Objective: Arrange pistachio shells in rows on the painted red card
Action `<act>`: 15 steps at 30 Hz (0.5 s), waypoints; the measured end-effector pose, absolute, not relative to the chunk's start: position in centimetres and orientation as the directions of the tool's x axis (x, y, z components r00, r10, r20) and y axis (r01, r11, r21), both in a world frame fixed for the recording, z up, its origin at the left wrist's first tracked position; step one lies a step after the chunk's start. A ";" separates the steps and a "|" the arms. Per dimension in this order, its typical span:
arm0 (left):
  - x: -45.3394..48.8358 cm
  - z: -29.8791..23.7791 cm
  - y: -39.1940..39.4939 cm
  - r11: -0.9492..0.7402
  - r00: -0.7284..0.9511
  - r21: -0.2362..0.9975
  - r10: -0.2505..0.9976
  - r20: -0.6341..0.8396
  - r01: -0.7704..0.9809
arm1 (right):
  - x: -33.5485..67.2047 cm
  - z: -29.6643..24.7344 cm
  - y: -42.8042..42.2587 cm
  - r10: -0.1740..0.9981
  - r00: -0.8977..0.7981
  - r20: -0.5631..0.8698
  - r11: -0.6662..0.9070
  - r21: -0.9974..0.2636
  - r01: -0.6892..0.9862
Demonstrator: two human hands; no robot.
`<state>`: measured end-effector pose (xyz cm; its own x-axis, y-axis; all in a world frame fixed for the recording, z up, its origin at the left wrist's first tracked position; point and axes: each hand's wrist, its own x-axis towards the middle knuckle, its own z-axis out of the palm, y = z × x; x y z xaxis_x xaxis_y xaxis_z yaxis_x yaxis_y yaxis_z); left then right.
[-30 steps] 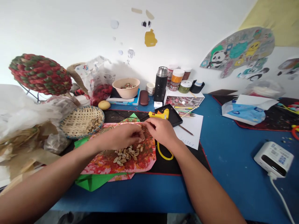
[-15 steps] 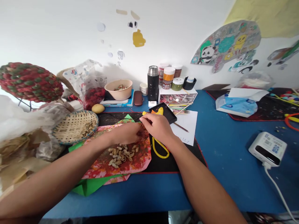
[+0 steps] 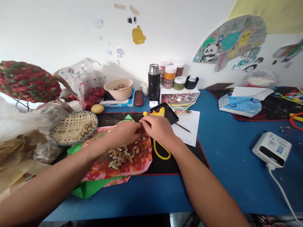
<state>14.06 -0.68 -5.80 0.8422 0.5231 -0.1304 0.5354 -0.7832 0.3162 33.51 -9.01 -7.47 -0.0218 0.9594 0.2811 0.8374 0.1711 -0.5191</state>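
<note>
My left hand [image 3: 126, 134] and my right hand [image 3: 157, 127] meet above a painted red sheet [image 3: 142, 162], fingers curled and fingertips touching or nearly so. Whatever lies between their fingers is too small or hidden to make out. Below the left hand, a loose pile of peanut shells [image 3: 120, 157] is spread on the sheet, with a few pieces trailing toward the fingers. Just beyond the right hand, a yellow glue gun [image 3: 161, 111] rests at a black tray [image 3: 172, 117], partly covered by that hand. A yellow loop [image 3: 162, 156] shows beneath the right wrist.
On the left stand a woven basket [image 3: 68, 127] with more shells, a potato [image 3: 97, 109] and plastic bags. Behind are a bowl [image 3: 118, 90], a black thermos [image 3: 154, 85] and paint jars [image 3: 169, 77]. Right: paper [image 3: 193, 126], a tissue pack [image 3: 240, 104] and a corded white device [image 3: 272, 149].
My left hand has risen slightly and its fingertips have come up to those of my right hand. More shells show beneath it. The whole view has shifted a little.
</note>
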 end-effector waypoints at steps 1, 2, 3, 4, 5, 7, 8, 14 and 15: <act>13.4 -5.4 -0.6 -0.772 0.841 0.340 0.523 -0.138 0.536 | 33.5 -7.4 -9.0 0.959 -0.021 0.282 0.171 -0.518 0.838; 12.6 -5.0 -0.6 -0.755 0.836 0.367 0.523 -0.163 0.544 | 33.5 -7.4 -9.0 0.959 -0.020 0.284 0.171 -0.516 0.839; 11.7 -4.5 -0.5 -0.733 0.831 0.395 0.519 -0.202 0.554 | 33.5 -7.4 -9.1 0.958 -0.019 0.286 0.170 -0.515 0.840; 10.7 -4.1 -0.4 -0.711 0.827 0.424 0.505 -0.247 0.561 | 33.5 -7.4 -9.1 0.958 -0.019 0.286 0.170 -0.513 0.841; 9.7 -3.7 -0.3 -0.690 0.822 0.447 0.489 -0.291 0.569 | 33.5 -7.4 -9.1 0.958 -0.020 0.286 0.170 -0.511 0.843; 7.7 -3.2 -0.1 -0.666 0.814 0.468 0.469 -0.344 0.581 | 33.4 -7.6 -9.1 0.959 -0.027 0.284 0.173 -0.506 0.845; 6.8 -3.1 0.0 -0.663 0.814 0.473 0.468 -0.344 0.580 | 33.4 -7.6 -9.1 0.959 -0.031 0.282 0.175 -0.502 0.847; 5.2 -4.0 -0.6 -0.709 0.837 0.445 0.470 -0.280 0.547 | 33.3 -8.3 -9.0 0.963 -0.069 0.259 0.184 -0.452 0.873; 5.4 -4.3 -0.9 -0.712 0.837 0.441 0.472 -0.275 0.546 | 33.3 -8.4 -8.9 0.964 -0.076 0.256 0.187 -0.442 0.877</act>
